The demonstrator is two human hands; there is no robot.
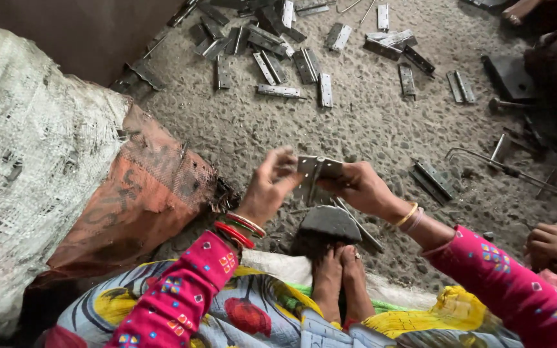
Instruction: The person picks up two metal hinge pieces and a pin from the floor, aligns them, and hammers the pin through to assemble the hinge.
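woven sack (33, 161) far left | left hand (269, 187) pinches hinge leaf | metal hinge (317, 171) half-open above floor (369, 122), judged stiff, light, sharp-edged; grip flat leaves | right hand (359, 187) clamps other leaf | loose hinges (278, 58) behind

Soft, even daylight falls on the gritty floor (369, 122), with faint shadows. Edges bend outward. The top right corner is dim.

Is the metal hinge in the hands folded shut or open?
Partly open: the hinge has its two flaps spread in a tent shape between the left hand and right hand.
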